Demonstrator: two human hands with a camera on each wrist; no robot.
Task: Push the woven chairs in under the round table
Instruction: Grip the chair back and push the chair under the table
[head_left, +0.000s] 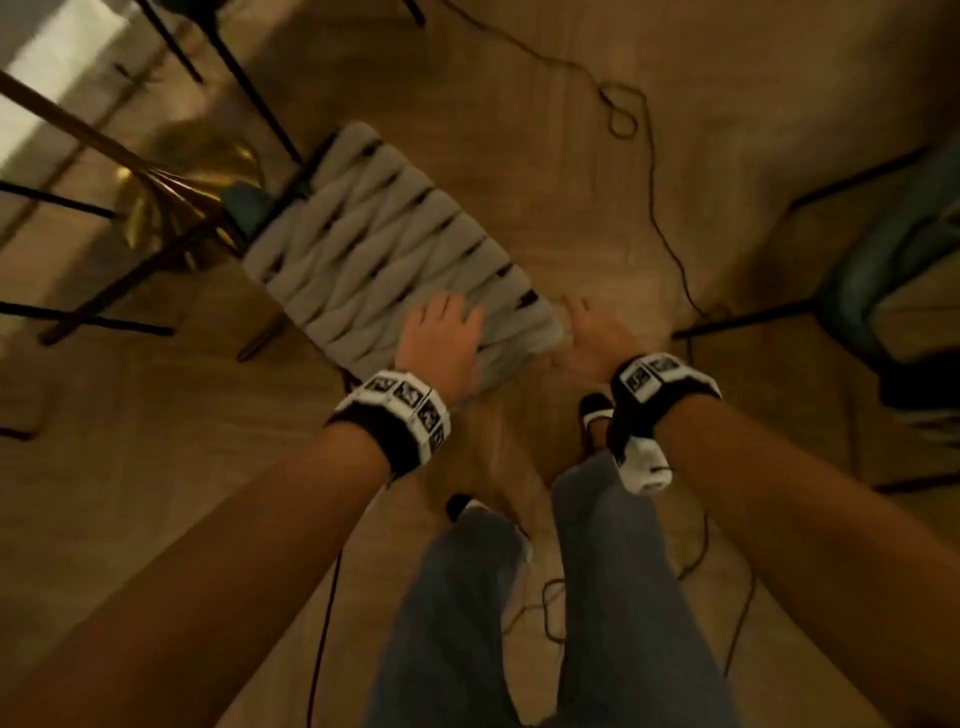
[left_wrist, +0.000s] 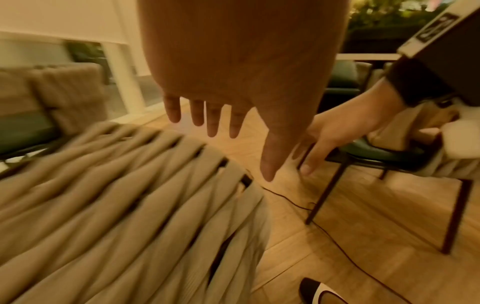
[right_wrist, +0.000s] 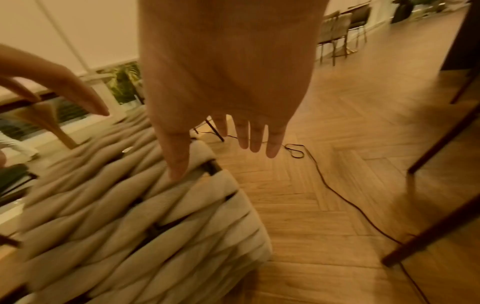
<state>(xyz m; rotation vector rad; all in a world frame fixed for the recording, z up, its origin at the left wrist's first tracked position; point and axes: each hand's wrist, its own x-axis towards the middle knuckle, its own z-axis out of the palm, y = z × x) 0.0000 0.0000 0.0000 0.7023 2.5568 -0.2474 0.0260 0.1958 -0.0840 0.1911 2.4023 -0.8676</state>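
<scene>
A chair with a beige woven back (head_left: 395, 249) stands in front of me, tilted toward the brass pedestal of the table (head_left: 192, 176) at the upper left. My left hand (head_left: 441, 332) lies with straight, spread fingers on the near end of the woven back (left_wrist: 116, 205). My right hand (head_left: 592, 332) is at the back's right corner. In the right wrist view its thumb (right_wrist: 179, 164) touches a woven strap (right_wrist: 155, 216) while its fingers (right_wrist: 254, 139) reach straight out past the edge. Neither hand grips anything.
A second chair with a green seat and dark legs (head_left: 893, 249) stands close on the right. A black cable (head_left: 654, 171) runs across the herringbone wood floor beyond the chair. Dark chair legs (head_left: 104, 322) crowd the left side. My legs (head_left: 519, 597) are just behind the chair.
</scene>
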